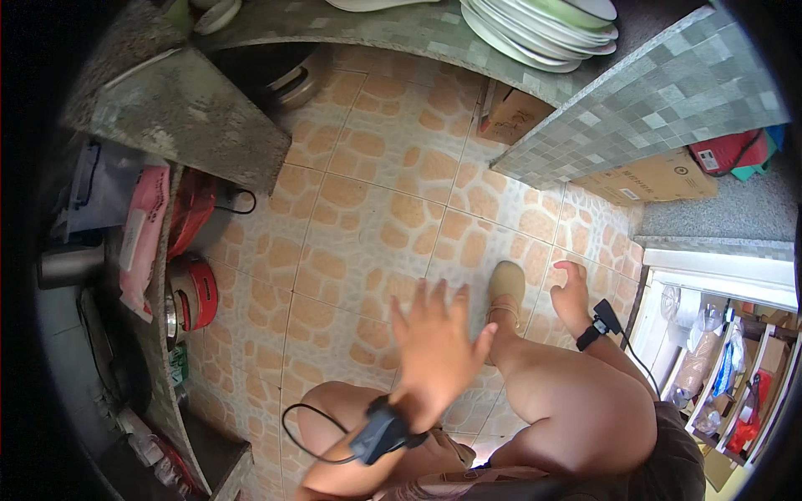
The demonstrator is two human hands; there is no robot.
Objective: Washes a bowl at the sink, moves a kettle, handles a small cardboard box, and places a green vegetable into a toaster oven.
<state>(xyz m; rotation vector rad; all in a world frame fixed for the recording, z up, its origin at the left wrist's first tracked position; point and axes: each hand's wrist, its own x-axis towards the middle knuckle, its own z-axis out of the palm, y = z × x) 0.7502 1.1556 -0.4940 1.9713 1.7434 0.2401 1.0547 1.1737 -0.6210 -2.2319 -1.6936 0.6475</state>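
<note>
My left hand [438, 341] is spread above my knees with its palm down, and nothing is in it. Beyond it lies the tiled floor [376, 206] with an orange stone pattern. To the right, my right hand [571, 300] hangs empty past my leg, its fingers loosely bent and apart. Between the two hands a beige shoe [507, 282] rests on the floor. Each wrist wears a black strap with a small device, the left wrist device [382, 432] and the right wrist device [604, 319], both trailing a black cable. Neither hand touches any kitchen item.
A tiled counter [401, 31] bears stacked plates [545, 31]. A tiled partition [645, 106] and a cardboard box [651, 178] stand at right, near shelves [720, 369] of bagged goods. Along the left, a counter edge [166, 250] overhangs a red-banded pot [194, 294]. Another cardboard box [514, 116] sits under the counter.
</note>
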